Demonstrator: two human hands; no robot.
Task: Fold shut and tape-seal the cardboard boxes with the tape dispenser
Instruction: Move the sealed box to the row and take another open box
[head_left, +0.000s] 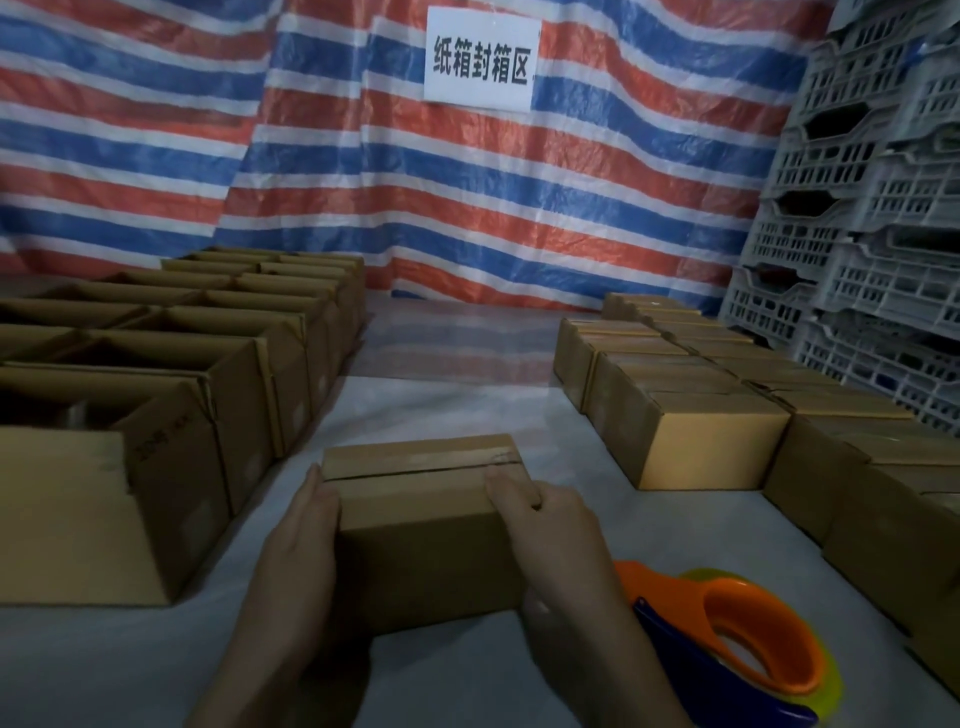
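Right, the cardboard box (426, 525) sits dead centre on the pale table cover (441, 405). Its flaps are folded down and a dark seam runs across its top. There's a sheen near that seam, but whether tape is on it I can't tell.

Left hand (301, 530) lies flat against the box's left wall, fingers straight, pressing in. Right hand (545, 525) grasps the box's right end, fingers curled over the top edge. So the box is squeezed between the two. My read is that the step in hand is squaring it up and holding the flaps shut ahead of taping.

Just right of the box, beside the right forearm, the orange and blue tape dispenser (753, 639) lies on the cover with nobody holding it.

To do this well:
- Press the top flaps until they meet flush with no gap.
- Pin them with the left hand and free the right for the dispenser.
- Start the strip on an end wall so it runs straight along the seam.

Further left of the box stand rows of open boxes (156, 395). To its right, closed boxes (717, 431) sit packed together. Behind it hangs a striped tarp (467, 208) with a sign (480, 60), and crates (857, 234) stack at the far right.
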